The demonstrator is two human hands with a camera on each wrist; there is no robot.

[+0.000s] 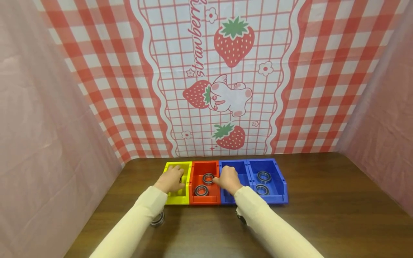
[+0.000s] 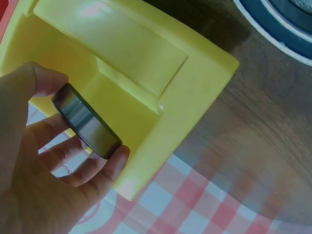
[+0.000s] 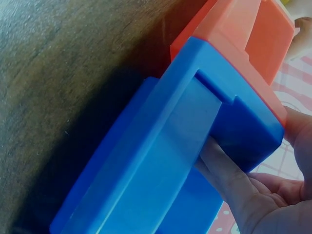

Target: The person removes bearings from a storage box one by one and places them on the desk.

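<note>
My left hand is over the yellow bin. Between its thumb and fingertips it holds a metal ball bearing, tilted on edge above the bin's inside. My right hand grips the side wall of the left blue bin, where that bin meets the red bin. Its thumb lies on the red side and its index finger reaches down inside the blue bin. Two bearings lie in the red bin, one bearing nearer the front and another bearing by my right thumb.
The right blue bin contains two bearings, one bearing behind the other. Another bearing lies on the wooden table beside my left sleeve. A strawberry-print cloth hangs behind the row of bins.
</note>
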